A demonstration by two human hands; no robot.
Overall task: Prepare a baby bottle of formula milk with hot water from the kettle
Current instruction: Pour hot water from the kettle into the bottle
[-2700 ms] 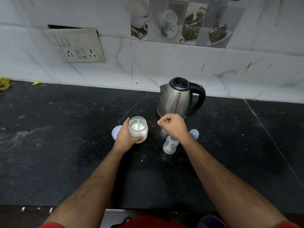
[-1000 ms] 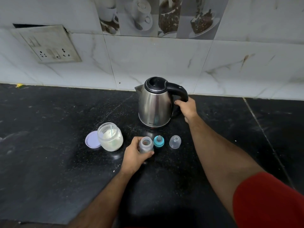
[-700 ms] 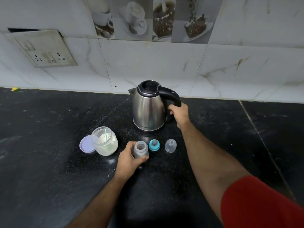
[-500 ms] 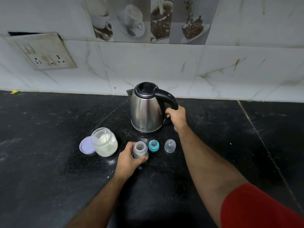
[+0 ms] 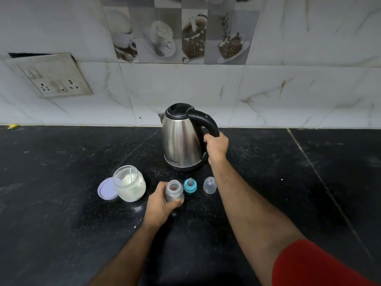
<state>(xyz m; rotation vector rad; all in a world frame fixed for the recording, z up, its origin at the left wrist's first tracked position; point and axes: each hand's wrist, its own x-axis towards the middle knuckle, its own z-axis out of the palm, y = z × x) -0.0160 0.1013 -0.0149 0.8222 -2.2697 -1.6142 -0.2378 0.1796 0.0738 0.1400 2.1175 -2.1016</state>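
Right hand [image 5: 216,146] was wrapped around the black handle of the steel kettle [image 5: 181,141], which looked like it was sitting flat on the black counter [image 5: 61,203], not tipped at all. Left hand [image 5: 159,203] had its fingers curled round the open baby bottle [image 5: 174,190], holding it upright just in front of the kettle. Next to the bottle sat the teal teat ring [image 5: 190,185], and past that the clear cap [image 5: 209,184], both off. Over to the left, the formula jar [image 5: 129,186] stood open, a scoop handle sticking out, with its purple lid [image 5: 106,187] lying beside it. Couldn't tell if powder was in the bottle already. Best guess: the pour hadn't happened yet, and the teat and cap were left to fit, plus shaking.
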